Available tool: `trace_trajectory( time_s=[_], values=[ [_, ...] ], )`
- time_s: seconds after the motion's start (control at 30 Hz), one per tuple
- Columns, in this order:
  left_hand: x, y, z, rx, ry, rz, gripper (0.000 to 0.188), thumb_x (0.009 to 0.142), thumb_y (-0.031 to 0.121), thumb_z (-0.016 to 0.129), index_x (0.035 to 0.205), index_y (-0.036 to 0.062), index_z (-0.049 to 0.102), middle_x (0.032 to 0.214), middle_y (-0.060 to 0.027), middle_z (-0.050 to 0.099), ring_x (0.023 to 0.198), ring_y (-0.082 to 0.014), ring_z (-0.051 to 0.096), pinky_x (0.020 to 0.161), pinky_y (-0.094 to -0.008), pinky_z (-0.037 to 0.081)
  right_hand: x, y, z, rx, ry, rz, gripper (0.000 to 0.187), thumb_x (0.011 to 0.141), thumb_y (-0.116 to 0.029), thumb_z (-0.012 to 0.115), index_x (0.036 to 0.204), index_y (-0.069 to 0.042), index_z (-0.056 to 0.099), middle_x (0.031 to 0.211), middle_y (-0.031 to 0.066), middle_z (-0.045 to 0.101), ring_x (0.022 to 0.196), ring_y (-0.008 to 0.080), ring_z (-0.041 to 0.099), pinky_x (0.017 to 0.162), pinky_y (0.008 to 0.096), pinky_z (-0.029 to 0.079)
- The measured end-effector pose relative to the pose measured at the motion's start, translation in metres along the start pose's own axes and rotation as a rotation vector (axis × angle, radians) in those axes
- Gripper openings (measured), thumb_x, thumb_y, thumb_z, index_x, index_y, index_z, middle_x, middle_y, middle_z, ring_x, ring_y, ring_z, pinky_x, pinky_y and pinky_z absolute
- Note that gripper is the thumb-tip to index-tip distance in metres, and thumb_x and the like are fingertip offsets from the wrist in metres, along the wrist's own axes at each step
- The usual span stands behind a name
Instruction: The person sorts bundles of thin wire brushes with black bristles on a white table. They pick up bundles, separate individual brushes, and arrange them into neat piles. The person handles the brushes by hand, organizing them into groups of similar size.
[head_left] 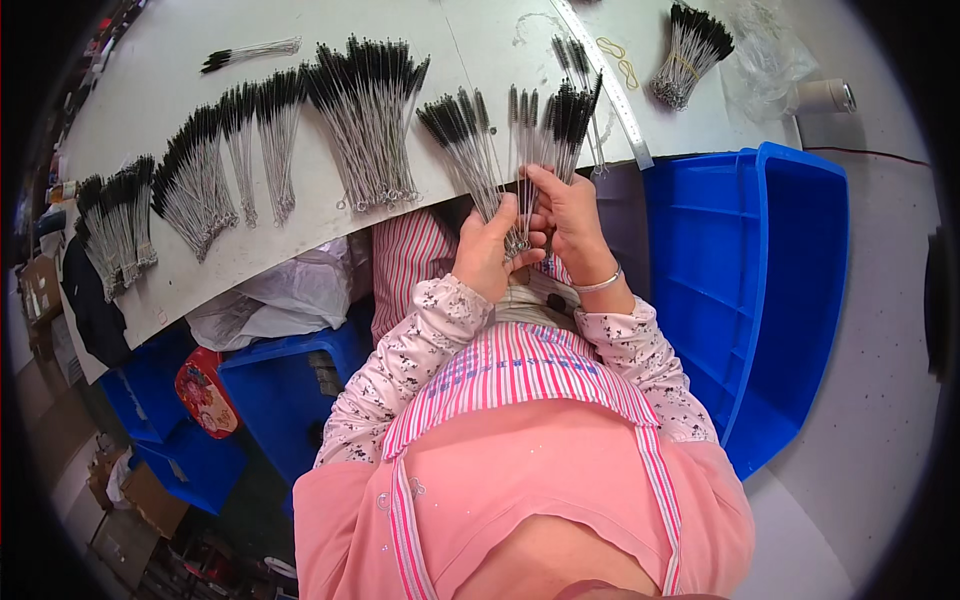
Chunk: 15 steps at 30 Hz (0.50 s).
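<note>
Head view, left hand (487, 250) clasping wire-stemmed brushes (480, 172) at the near edge of the white table (150, 110), right hand (572, 212) pinching more there, long axes fanned, black bristles (452, 118) pointing away over it.

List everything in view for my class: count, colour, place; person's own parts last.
Table: one, pale, across top.
Brushes: many, black with silvery stems, on table and held.
Ruler: one, silvery, upper table.
Bands: about two, yellow, right of ruler.
Clear bag: one, colourless, upper right.
Roll: one, beige, upper right.
Crates: several, blue, right and lower left.
Sack: one, white, below table's edge.
Red item: one, patterned, lower left.
Boxes: several, brown, far left.
Dark item: one, black, table's left end.
Apron: one, pink-striped, on body.
Shirt: one, pink, on body.
Sleeves: two, pale floral, forearms.
Bracelet: one, silvery, right wrist.
Left hand: one, bare, holding brushes.
Right hand: one, bare, likewise.
</note>
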<state>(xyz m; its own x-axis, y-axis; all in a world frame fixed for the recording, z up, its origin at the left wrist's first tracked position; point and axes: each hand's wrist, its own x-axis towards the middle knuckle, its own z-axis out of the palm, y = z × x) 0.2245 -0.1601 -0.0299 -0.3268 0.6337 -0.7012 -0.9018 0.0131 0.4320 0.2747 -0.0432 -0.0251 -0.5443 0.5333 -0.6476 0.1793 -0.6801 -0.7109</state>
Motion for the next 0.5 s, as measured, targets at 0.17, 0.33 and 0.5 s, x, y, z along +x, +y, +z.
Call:
trace_trajectory(
  time_s=[0.17,0.33,0.5],
  values=[
    [-0.002,0.000,0.002,0.028,0.001,0.010,0.022,0.090,0.023,0.055,0.105,0.0084,0.052,0.083,-0.0037,0.061,0.068,-0.0127,0.060,0.057,-0.0261,0.052,-0.001,0.000,0.000,0.015,-0.008,-0.020,0.013,0.081,-0.015,0.064,0.081,-0.003,0.059,0.053,-0.0055,0.044,0.042,0.0038,0.045,0.035,0.0193,0.033],
    [-0.004,0.002,0.003,0.023,0.000,-0.004,0.019,0.089,0.020,0.057,0.104,0.0086,0.054,0.085,-0.0040,0.062,0.071,-0.0118,0.060,0.059,-0.0247,0.052,-0.003,-0.004,0.005,0.049,-0.002,0.021,0.022,0.083,-0.022,0.063,0.086,0.000,0.060,0.050,-0.0065,0.041,0.038,0.0037,0.041,0.034,0.0191,0.029],
    [-0.015,0.014,0.015,-0.014,-0.018,-0.022,0.018,0.089,0.017,0.056,0.103,0.0071,0.054,0.088,-0.0068,0.063,0.073,-0.0127,0.061,0.061,-0.0249,0.053,0.003,-0.005,-0.007,0.085,-0.032,0.004,0.031,0.085,-0.027,0.060,0.094,0.003,0.060,0.049,-0.0078,0.030,0.038,0.0031,0.024,0.035,0.0202,0.018]
  ],
)
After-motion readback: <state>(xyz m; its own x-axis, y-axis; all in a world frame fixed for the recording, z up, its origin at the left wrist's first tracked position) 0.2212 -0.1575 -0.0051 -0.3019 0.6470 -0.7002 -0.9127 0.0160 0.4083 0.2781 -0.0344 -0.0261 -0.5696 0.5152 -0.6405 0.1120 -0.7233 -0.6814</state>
